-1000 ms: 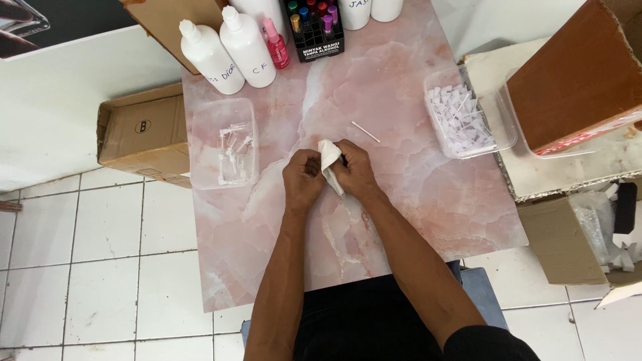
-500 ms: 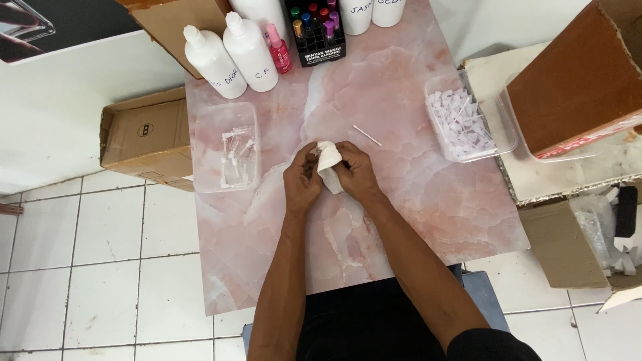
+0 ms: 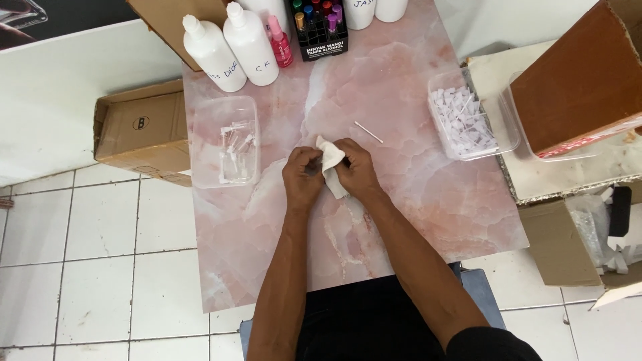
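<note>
Fingers of your right hand (image 3: 358, 170) pinch white cloth (image 3: 331, 166) over pink marble table (image 3: 414, 200); left hand (image 3: 302, 175) curls shut on something small (hidden, cannot tell what). Cloth probably soft, light, limp: grip bunched middle, not loose corner.

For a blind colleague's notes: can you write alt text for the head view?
Both hands, left hand and right hand, hold a small white cloth over a pink marble-pattern table. A thin white stick lies nearby, between two clear tubs of small parts; white bottles stand behind.
</note>
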